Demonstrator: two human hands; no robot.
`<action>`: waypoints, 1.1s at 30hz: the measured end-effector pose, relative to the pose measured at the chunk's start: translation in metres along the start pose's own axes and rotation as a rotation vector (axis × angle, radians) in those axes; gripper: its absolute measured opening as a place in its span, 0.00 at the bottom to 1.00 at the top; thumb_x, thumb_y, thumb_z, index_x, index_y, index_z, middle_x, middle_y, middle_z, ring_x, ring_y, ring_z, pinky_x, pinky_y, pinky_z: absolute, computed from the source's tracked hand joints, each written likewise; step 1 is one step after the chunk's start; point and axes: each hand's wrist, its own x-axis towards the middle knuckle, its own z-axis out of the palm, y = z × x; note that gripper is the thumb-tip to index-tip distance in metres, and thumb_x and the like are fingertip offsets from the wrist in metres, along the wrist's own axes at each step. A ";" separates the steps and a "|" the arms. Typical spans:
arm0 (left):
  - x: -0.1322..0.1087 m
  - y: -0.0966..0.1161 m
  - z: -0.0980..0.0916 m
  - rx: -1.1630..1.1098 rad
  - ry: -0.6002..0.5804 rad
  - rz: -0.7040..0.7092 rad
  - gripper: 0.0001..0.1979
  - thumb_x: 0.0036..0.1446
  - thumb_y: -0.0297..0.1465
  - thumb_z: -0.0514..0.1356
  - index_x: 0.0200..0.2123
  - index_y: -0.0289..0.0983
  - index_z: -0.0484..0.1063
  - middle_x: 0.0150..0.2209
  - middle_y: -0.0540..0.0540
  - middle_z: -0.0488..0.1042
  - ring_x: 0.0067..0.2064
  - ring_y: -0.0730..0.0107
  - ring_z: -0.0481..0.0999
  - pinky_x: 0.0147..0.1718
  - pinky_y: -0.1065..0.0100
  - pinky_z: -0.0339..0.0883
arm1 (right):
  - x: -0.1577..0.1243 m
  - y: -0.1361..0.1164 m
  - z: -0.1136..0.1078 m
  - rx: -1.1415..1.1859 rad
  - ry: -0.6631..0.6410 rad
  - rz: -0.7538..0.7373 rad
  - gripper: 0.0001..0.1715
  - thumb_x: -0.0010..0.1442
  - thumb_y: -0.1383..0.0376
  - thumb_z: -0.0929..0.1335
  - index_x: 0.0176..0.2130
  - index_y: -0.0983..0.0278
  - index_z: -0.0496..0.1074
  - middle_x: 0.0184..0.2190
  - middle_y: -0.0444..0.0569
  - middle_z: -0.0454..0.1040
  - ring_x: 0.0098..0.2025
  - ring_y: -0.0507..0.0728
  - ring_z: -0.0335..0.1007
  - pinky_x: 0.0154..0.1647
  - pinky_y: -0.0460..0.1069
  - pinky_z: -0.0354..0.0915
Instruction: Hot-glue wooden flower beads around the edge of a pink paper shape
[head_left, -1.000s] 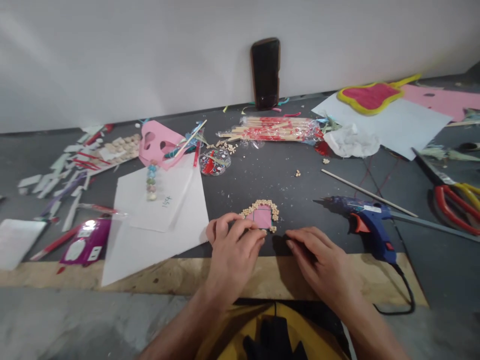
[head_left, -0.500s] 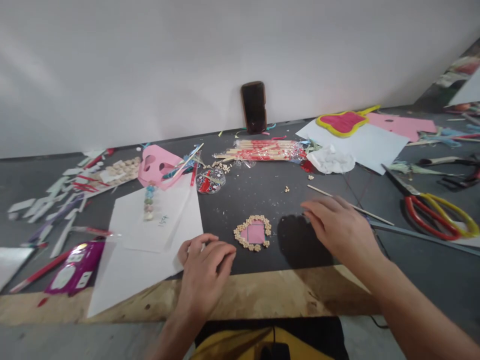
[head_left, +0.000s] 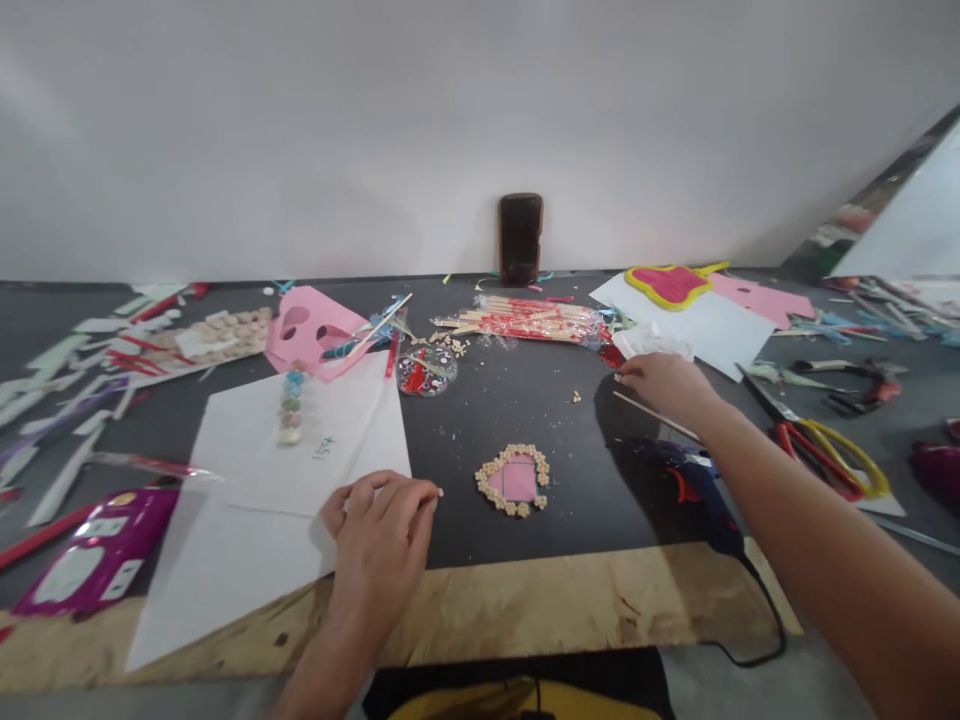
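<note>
Head view: we find left hand (head_left: 386, 520) pinching a bead (head_left: 441, 492), right hand (head_left: 667, 388) a bead cluster (head_left: 618, 378); overhanging right forearm (head_left: 795, 515) could knock the glue gun (head_left: 701, 490) near the tabletop's (head_left: 585, 520) front edge

The person's left hand (head_left: 386, 525) is just left of the pink paper (head_left: 517, 478), back of the hand up, fingers bent, and thumb and index fingertip brought together, its bare forearm (head_left: 326, 660) slanting in from nearer the person. The right hand (head_left: 670, 388) is well off to the right of the pink paper and farther from the person, knuckles up, fingertips drawn into a pinch, its bare forearm (head_left: 806, 520) stretched out in a long diagonal to the paper's right.
</note>
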 end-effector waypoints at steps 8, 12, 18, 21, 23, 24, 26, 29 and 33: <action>0.009 0.026 0.002 -0.035 0.004 0.032 0.06 0.58 0.29 0.57 0.39 0.43 0.73 0.43 0.46 0.75 0.48 0.55 0.66 0.48 0.52 0.52 | -0.027 -0.030 -0.011 0.210 0.130 -0.004 0.12 0.61 0.57 0.66 0.33 0.62 0.75 0.31 0.47 0.75 0.35 0.56 0.73 0.36 0.52 0.68; 0.011 0.043 0.013 -0.078 -0.106 0.094 0.11 0.59 0.31 0.58 0.45 0.43 0.72 0.50 0.43 0.72 0.54 0.52 0.63 0.50 0.48 0.51 | -0.098 -0.071 -0.004 0.373 0.160 -0.121 0.06 0.57 0.59 0.69 0.31 0.58 0.74 0.27 0.42 0.77 0.28 0.53 0.73 0.28 0.48 0.67; 0.012 0.054 0.018 -0.112 -0.150 0.133 0.10 0.59 0.31 0.59 0.44 0.43 0.72 0.54 0.43 0.68 0.60 0.48 0.58 0.53 0.44 0.51 | -0.170 -0.119 0.051 0.558 0.375 -0.342 0.05 0.61 0.66 0.66 0.35 0.61 0.73 0.30 0.45 0.77 0.33 0.51 0.73 0.34 0.46 0.67; 0.012 0.058 0.018 -0.108 -0.173 0.139 0.10 0.58 0.29 0.59 0.44 0.43 0.72 0.54 0.43 0.69 0.60 0.48 0.57 0.53 0.43 0.51 | -0.173 -0.124 0.066 0.453 0.425 -0.354 0.04 0.60 0.66 0.67 0.34 0.62 0.73 0.29 0.45 0.77 0.32 0.53 0.71 0.35 0.49 0.64; 0.012 0.059 0.019 -0.108 -0.174 0.148 0.10 0.58 0.29 0.59 0.44 0.43 0.73 0.55 0.44 0.69 0.61 0.48 0.57 0.53 0.42 0.51 | -0.171 -0.124 0.068 0.418 0.427 -0.339 0.04 0.59 0.66 0.68 0.33 0.62 0.74 0.28 0.45 0.77 0.31 0.54 0.70 0.34 0.50 0.61; 0.012 0.060 0.019 -0.107 -0.174 0.150 0.10 0.58 0.29 0.59 0.44 0.43 0.73 0.55 0.44 0.69 0.61 0.48 0.57 0.53 0.42 0.51 | -0.170 -0.125 0.067 0.404 0.432 -0.332 0.04 0.59 0.66 0.68 0.32 0.62 0.74 0.28 0.45 0.77 0.31 0.54 0.70 0.34 0.50 0.60; 0.013 0.060 0.020 -0.107 -0.180 0.143 0.09 0.59 0.29 0.59 0.43 0.43 0.73 0.55 0.44 0.68 0.61 0.47 0.56 0.53 0.42 0.51 | -0.168 -0.125 0.066 0.385 0.436 -0.327 0.04 0.59 0.66 0.69 0.32 0.62 0.74 0.28 0.45 0.77 0.31 0.54 0.70 0.34 0.50 0.59; 0.013 0.059 0.020 -0.106 -0.205 0.128 0.10 0.59 0.29 0.58 0.43 0.44 0.73 0.56 0.45 0.68 0.61 0.47 0.56 0.52 0.41 0.51 | -0.168 -0.127 0.064 0.388 0.429 -0.344 0.04 0.60 0.65 0.68 0.33 0.61 0.74 0.29 0.44 0.77 0.32 0.53 0.71 0.35 0.49 0.58; 0.013 0.060 0.020 -0.107 -0.217 0.126 0.10 0.60 0.29 0.57 0.44 0.44 0.73 0.55 0.45 0.69 0.61 0.47 0.55 0.53 0.41 0.51 | -0.169 -0.128 0.066 0.419 0.419 -0.343 0.06 0.62 0.64 0.67 0.35 0.62 0.74 0.30 0.45 0.77 0.33 0.53 0.71 0.35 0.49 0.58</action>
